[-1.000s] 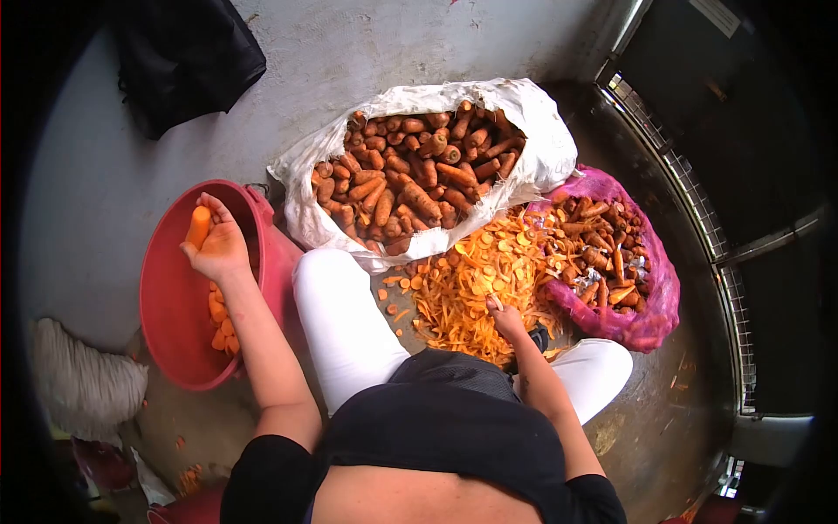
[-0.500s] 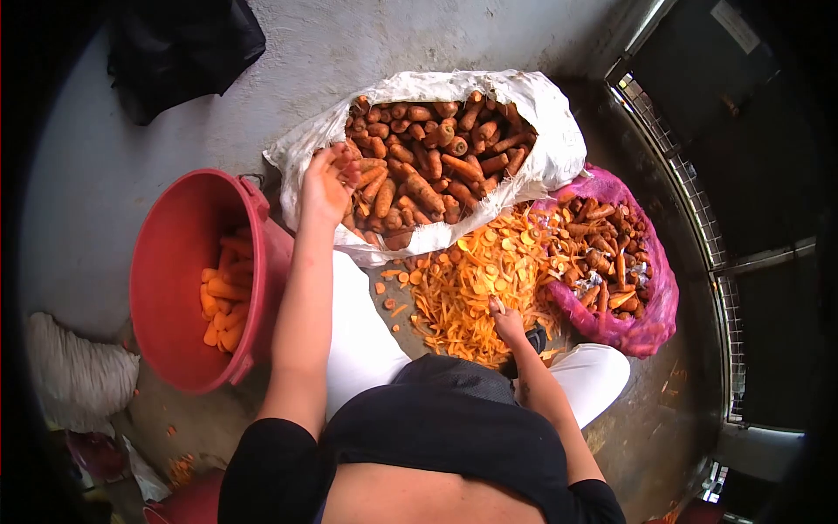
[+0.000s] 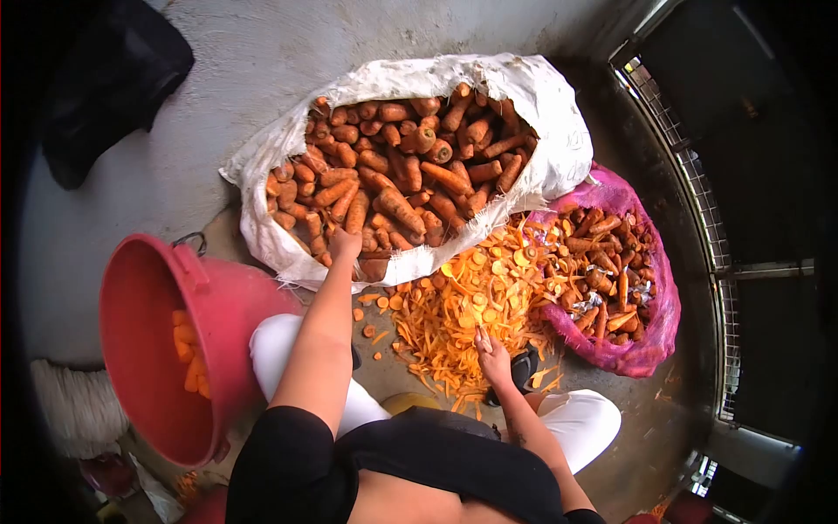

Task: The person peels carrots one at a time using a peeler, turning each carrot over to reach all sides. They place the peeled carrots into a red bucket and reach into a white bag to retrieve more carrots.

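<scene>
Carrots [image 3: 401, 210], unpeeled and soil-stained, fill a white woven sack [image 3: 559, 131] lying open ahead of me. My left hand [image 3: 345, 245] reaches to the sack's near side, its fingers closed at the lower end of a carrot [image 3: 356, 212]. Low over a heap of orange peelings and carrot slices [image 3: 463, 297], my right hand [image 3: 493, 360] is closed, with something small and pale at the fingers that I cannot make out.
To the left a red tub [image 3: 236, 293] leans over, with peeled carrots [image 3: 188, 354] inside. A pink mesh sack [image 3: 665, 306] of carrot ends and broken pieces stands on the right. Black cloth [image 3: 118, 83] lies by the wall, and a metal grille [image 3: 690, 166] runs along the right.
My left hand has gone from open above the sack's left edge down to a carrot at its near side. My right hand stays over the peelings. The view has shifted, with the tub appearing further left.
</scene>
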Tool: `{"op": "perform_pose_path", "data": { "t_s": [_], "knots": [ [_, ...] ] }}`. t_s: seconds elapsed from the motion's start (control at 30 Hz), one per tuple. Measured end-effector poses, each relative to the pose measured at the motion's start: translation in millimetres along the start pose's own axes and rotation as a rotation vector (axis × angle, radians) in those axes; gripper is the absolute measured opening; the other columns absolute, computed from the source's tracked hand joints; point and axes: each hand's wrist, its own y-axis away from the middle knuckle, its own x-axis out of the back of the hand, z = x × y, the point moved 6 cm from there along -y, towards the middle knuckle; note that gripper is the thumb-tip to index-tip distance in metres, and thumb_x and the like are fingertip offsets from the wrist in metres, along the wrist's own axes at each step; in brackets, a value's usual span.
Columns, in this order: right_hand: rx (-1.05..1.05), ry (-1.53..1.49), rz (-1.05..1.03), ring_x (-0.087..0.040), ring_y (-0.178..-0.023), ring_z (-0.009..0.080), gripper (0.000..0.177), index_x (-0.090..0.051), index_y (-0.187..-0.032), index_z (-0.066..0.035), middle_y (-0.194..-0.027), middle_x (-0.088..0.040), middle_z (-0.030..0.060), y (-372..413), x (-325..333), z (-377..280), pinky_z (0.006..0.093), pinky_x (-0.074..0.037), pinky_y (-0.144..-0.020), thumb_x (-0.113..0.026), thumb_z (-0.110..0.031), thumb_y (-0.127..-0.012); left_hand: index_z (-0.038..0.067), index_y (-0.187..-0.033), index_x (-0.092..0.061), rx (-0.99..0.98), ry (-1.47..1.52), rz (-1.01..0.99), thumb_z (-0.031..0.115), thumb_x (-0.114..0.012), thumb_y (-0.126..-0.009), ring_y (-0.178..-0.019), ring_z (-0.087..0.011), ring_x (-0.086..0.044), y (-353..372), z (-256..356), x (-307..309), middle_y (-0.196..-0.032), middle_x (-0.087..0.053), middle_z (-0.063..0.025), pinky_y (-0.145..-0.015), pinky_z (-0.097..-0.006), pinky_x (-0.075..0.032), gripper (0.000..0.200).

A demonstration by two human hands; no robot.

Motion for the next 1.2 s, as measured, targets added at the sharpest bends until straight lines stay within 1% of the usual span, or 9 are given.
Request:
{"op": "perform_pose_path", "data": {
  "t_s": [0.03,0.27,0.63,0.8,0.83,0.93,1.0,1.1,1.2],
  "knots": [
    [-0.035,-0.025,-0.013,-0.054,-0.063,0.0213,0.041,-0.060,-0.093,0.001,-0.067,-0.055,0.0131,0,-1,0,0.0346,-0.045,-0.062,-0.055,-0.040,-0.093,0.007,-0.145,-0.026,0.010,-0.047,-0.043,0.041,-0.060,-0.087,-0.133,-0.0368,-0.034,-12,-5,-9,-0.146,-0.034,-0.0168,-0.106,-0.0454,-0.037,0.076],
    [-0.185,-0.290,-0.080,-0.043,-0.050,0.0061,0.031,-0.057,-0.086,-0.004,-0.060,-0.046,-0.0023,-13,-19,22,0.0246,-0.034,-0.046,-0.056,-0.034,-0.095,0.005,-0.140,-0.033,-0.047,-0.177,0.074,0.045,-0.061,-0.086,-0.124,-0.0339,-0.046,-35,10,-25,-0.135,-0.048,-0.0185,-0.104,-0.0444,-0.038,0.073],
    [-0.393,-0.470,-0.183,-0.045,-0.056,0.0056,0.037,-0.061,-0.116,-0.004,-0.068,-0.053,-0.0038,-12,-19,17,0.0232,-0.039,-0.052,-0.054,-0.036,-0.096,-0.003,-0.130,-0.036,-0.126,-0.246,0.094,0.036,-0.060,-0.088,-0.115,-0.0393,-0.052,-57,12,-42,-0.129,-0.049,-0.0238,-0.094,-0.0462,-0.045,0.061],
    [-0.321,-0.534,-0.151,-0.046,-0.068,0.0037,0.035,-0.058,-0.119,-0.002,-0.086,-0.057,-0.0033,-15,-15,6,0.0200,-0.040,-0.061,-0.056,-0.028,-0.096,-0.002,-0.118,-0.053,-0.273,-0.275,0.204,0.044,-0.065,-0.081,-0.106,-0.0387,-0.059,-37,28,-16,-0.115,-0.060,-0.0240,-0.089,-0.0463,-0.048,0.059],
    [-0.235,-0.578,-0.109,-0.038,-0.050,0.0026,0.036,-0.059,-0.116,-0.007,-0.063,-0.043,-0.0079,-18,-19,6,0.0206,-0.030,-0.045,-0.055,-0.036,-0.095,-0.001,-0.115,-0.056,-0.301,-0.292,0.203,0.046,-0.066,-0.079,-0.105,-0.0383,-0.059,-25,36,0,-0.112,-0.061,-0.0238,-0.088,-0.0464,-0.048,0.060],
    [-0.241,-0.493,-0.109,-0.039,-0.048,0.0032,0.033,-0.059,-0.098,-0.005,-0.060,-0.044,-0.0073,-20,-19,10,0.0222,-0.030,-0.045,-0.056,-0.038,-0.095,0.000,-0.095,-0.067,-0.251,-0.132,0.199,0.050,-0.068,-0.074,-0.097,-0.0374,-0.063,3,50,51,-0.096,-0.067,-0.0214,-0.085,-0.0451,-0.049,0.054],
    [-0.211,-0.432,-0.106,-0.047,-0.055,0.0092,0.037,-0.060,-0.104,-0.004,-0.065,-0.051,0.0009,-21,-14,5,0.0264,-0.038,-0.053,-0.054,-0.039,-0.094,-0.001,-0.081,-0.069,-0.341,-0.084,0.253,0.047,-0.068,-0.074,-0.080,-0.0301,-0.068,-16,43,72,-0.075,-0.068,-0.0161,-0.072,-0.0393,-0.052,0.048],
    [-0.136,-0.487,-0.051,-0.049,-0.056,0.0115,0.038,-0.061,-0.106,-0.003,-0.066,-0.054,0.0029,-19,-10,-5,0.0281,-0.041,-0.055,-0.054,-0.038,-0.094,0.000,-0.078,-0.067,-0.403,0.121,-0.283,0.044,-0.068,-0.076,-0.068,-0.0189,-0.066,-9,49,98,-0.068,-0.065,-0.0100,-0.060,-0.0306,-0.051,0.044],
    [-0.123,-0.597,-0.023,-0.046,-0.049,0.0091,0.037,-0.060,-0.098,-0.005,-0.059,-0.051,0.0006,-11,4,-34,0.0256,-0.038,-0.048,-0.053,-0.040,-0.095,0.002,-0.082,-0.066,-0.646,0.152,-0.456,0.036,-0.068,-0.077,-0.065,-0.0118,-0.062,49,77,131,-0.072,-0.063,-0.0038,-0.054,-0.0247,-0.047,0.035]
  ]
}}
